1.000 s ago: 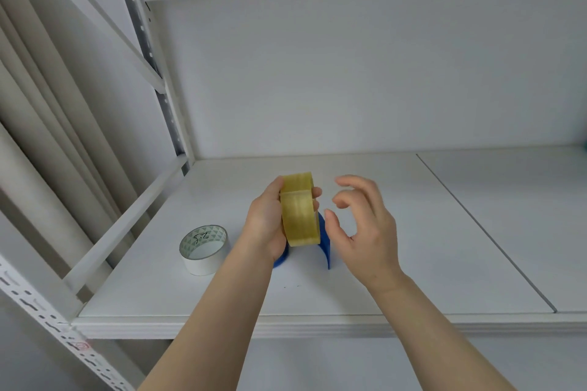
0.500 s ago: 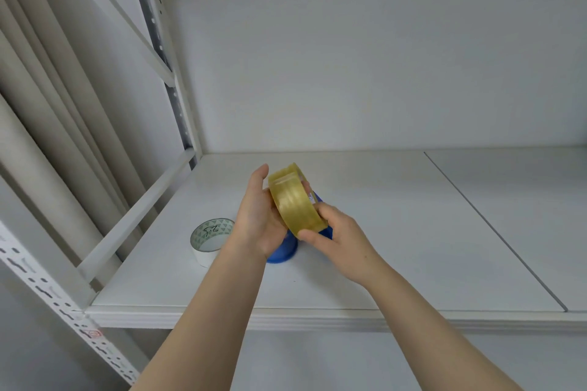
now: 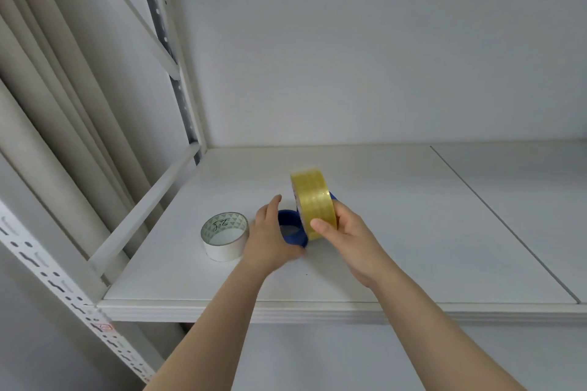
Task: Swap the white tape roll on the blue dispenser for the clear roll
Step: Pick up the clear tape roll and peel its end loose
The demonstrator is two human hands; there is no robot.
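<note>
The clear, yellowish tape roll (image 3: 313, 201) stands on edge above the shelf, gripped by my right hand (image 3: 347, 236) with thumb on its near face. The blue dispenser (image 3: 290, 227) lies just left of the roll, its round hub showing; a blue part peeks out behind the roll. My left hand (image 3: 270, 236) curls around the dispenser's left side, blurred at the fingers. The white tape roll (image 3: 225, 236) lies flat on the shelf, left of my left hand and apart from it.
The white shelf board (image 3: 397, 216) has a seam running diagonally on the right. A slanted rail (image 3: 143, 209) and perforated upright (image 3: 178, 73) border the left side. The shelf's front edge (image 3: 317, 311) lies under my forearms.
The clear roll passed from my left hand to my right hand. My left hand dropped down onto the blue dispenser. The view shifted slightly, so the white roll appears closer to centre.
</note>
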